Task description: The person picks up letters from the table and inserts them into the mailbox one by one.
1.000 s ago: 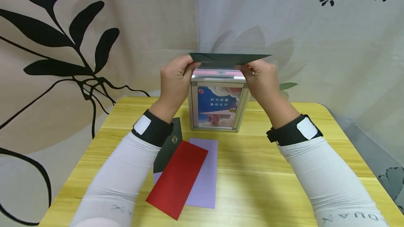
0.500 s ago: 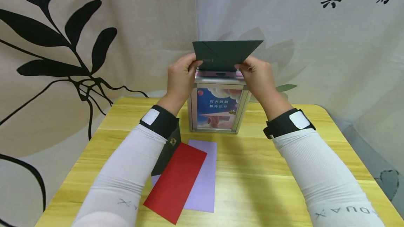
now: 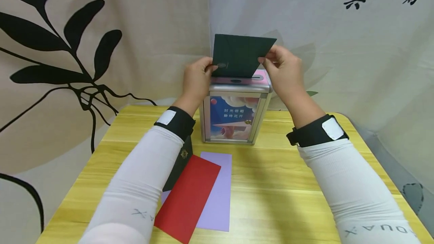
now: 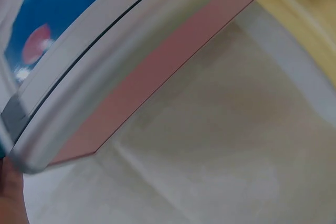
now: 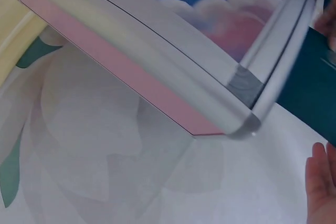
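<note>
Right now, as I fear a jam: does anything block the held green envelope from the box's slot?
Nothing visible does. The green envelope is at the slot atop the box; whether its lower edge has entered is unclear.

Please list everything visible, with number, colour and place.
Held envelope: 1, dark green, at box top
Box: 1, silver and pink, table's far side
Red envelope: 1, red, pile's top
Purple envelope: 1 or more, purple, beneath red
Green envelope: 1, dark green, pile's left
Table: 1, yellow, below
Cloth: count unclear, whitish, behind table
Plant print: 1, black, cloth's left
Writing: several, black, upper right
Leaf prints: 2, green, on cloth
Left hand: 1, bare, held envelope's left
Right hand: 1, bare, held envelope's right
Wrist straps: 2, black, wrists
Sleeves: 2, white, forearms
</note>
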`<state>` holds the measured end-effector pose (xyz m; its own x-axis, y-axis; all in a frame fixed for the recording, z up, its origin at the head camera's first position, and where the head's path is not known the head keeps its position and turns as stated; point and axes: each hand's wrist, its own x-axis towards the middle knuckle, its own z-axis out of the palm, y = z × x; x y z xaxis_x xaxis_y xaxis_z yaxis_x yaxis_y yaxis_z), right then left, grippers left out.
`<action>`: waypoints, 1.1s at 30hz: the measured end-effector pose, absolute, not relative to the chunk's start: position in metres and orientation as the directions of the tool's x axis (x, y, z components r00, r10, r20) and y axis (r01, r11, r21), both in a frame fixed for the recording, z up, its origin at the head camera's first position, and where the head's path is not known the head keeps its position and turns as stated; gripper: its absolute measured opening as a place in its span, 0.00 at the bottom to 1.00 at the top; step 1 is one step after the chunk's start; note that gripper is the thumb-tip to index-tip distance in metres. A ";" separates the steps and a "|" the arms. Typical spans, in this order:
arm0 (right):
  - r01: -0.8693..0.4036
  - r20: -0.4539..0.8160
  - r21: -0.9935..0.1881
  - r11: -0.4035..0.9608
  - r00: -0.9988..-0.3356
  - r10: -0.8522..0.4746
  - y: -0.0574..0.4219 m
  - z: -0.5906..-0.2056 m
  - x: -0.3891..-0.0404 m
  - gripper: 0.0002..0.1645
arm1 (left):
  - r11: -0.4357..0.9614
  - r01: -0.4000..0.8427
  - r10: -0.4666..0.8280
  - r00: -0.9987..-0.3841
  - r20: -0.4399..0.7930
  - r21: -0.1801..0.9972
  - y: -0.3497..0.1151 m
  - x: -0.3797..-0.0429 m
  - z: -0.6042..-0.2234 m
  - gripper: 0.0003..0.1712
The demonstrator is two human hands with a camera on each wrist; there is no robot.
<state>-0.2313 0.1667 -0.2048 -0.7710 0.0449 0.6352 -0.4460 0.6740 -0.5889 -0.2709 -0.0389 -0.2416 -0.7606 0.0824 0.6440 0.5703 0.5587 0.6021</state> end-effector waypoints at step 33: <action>-0.320 0.492 -0.597 0.736 -0.870 0.021 0.170 -0.235 -0.256 0.10 | 0.710 0.554 0.273 -0.785 0.557 0.434 -0.041 -0.263 -0.209 0.11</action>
<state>-0.2562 0.1698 -0.2352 -0.8703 0.0209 0.4921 -0.3198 0.7358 -0.5969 -0.2634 -0.0413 -0.2088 -0.7848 0.2727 0.5565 0.5545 0.7102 0.4338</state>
